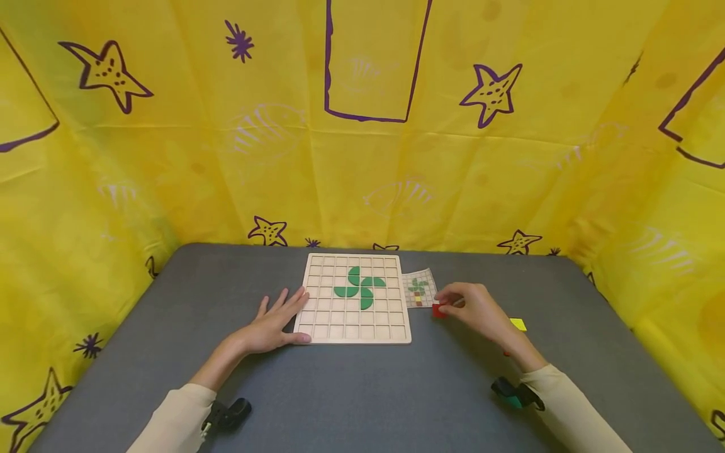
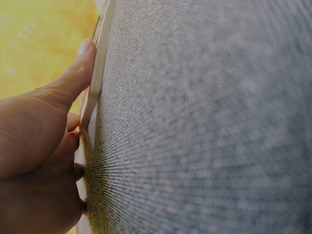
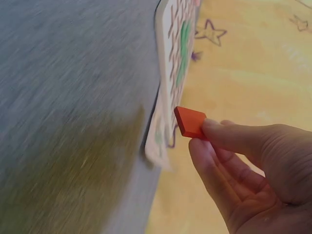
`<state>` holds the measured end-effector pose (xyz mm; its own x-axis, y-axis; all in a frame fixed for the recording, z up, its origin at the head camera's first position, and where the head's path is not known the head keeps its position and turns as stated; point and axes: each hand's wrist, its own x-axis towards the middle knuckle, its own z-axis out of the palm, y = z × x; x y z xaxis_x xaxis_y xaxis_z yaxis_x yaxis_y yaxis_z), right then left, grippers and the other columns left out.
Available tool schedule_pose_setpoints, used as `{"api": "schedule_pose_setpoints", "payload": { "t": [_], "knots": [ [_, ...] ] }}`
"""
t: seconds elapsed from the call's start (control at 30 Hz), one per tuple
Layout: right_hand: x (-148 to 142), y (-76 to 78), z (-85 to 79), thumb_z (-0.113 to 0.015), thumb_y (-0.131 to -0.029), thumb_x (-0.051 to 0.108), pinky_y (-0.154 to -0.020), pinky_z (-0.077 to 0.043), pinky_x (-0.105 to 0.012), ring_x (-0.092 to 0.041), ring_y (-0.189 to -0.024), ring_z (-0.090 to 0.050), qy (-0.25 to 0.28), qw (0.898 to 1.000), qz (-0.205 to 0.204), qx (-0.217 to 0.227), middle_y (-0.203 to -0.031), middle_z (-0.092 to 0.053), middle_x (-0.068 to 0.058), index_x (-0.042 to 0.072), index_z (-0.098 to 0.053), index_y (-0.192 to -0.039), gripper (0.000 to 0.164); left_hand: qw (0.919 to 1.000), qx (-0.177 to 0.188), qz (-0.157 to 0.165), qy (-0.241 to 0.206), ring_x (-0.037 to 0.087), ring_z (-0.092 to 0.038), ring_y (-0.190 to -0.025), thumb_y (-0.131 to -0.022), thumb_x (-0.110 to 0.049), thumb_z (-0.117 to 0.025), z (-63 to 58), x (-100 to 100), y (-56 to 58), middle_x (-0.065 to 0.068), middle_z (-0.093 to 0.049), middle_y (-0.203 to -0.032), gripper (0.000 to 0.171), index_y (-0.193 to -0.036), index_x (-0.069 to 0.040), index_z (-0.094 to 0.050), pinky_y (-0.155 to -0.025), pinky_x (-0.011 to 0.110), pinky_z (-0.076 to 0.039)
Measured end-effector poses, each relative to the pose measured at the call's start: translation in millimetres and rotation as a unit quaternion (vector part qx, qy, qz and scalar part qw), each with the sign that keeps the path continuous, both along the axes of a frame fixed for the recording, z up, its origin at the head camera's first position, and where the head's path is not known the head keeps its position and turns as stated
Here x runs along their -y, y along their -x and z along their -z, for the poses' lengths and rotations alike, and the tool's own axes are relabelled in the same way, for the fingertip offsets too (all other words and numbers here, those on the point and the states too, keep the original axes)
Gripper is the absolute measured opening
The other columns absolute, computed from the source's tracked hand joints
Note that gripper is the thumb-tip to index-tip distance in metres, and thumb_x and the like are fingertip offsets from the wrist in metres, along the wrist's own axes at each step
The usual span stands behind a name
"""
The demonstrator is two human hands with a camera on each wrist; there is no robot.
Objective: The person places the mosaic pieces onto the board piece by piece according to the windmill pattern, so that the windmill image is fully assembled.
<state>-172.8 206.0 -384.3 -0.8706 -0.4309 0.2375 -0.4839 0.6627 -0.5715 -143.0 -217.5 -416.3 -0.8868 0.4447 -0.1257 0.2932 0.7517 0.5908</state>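
A light wooden grid board [image 1: 328, 318] lies on the grey table, with several green quarter-round tiles [image 1: 366, 298] forming a pinwheel in its cells. My left hand [image 1: 270, 327] rests at the board's left edge, fingers spread and straight; in the left wrist view its thumb [image 2: 78, 73] lies along the board's rim. To the right of the board my right hand [image 1: 476, 308] pinches a red square tile [image 3: 191, 122] between thumb and fingertips. A paper pattern card [image 1: 425, 283] printed with the same pinwheel and small coloured squares sits beside the board's right edge, close to that tile.
A yellow tile [image 1: 518, 324] lies on the table [image 1: 362, 396] right of my right hand, and a bit of red [image 1: 506, 353] shows from under the wrist. Both wrists wear dark straps. Yellow patterned cloth [image 1: 362, 176] hangs behind and at both sides.
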Motion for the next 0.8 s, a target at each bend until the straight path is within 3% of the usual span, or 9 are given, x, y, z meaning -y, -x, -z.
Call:
{"api": "schedule_pose_setpoints", "payload": {
  "t": [0.57,0.8],
  "knots": [
    [47,9.8,1.8,-0.078,-0.080,-0.001,-0.069,-0.056,-0.030,-0.014,-0.076,-0.065,0.043,0.998,-0.042,0.000,-0.084,-0.071,-0.001,0.003,-0.075,-0.091,0.013,1.0000,-0.002,0.003,-0.001,0.049,0.004,-0.145,-0.089,-0.045,-0.069,2.2,0,-0.1,0.020,-0.009,-0.162,0.093,-0.156,-0.002,-0.019,-0.106,0.068,0.014],
    [68,11.5,3.5,-0.078,-0.081,0.002,-0.071,-0.056,-0.029,-0.011,-0.076,-0.065,0.038,0.998,-0.053,0.013,-0.085,-0.072,0.000,0.005,-0.075,-0.092,0.012,1.0000,-0.005,0.004,-0.004,0.050,0.003,-0.145,-0.089,-0.044,-0.069,0.6,0,0.0,0.020,-0.009,-0.162,0.093,-0.155,-0.002,-0.020,-0.106,0.068,0.014]
  ]
}}
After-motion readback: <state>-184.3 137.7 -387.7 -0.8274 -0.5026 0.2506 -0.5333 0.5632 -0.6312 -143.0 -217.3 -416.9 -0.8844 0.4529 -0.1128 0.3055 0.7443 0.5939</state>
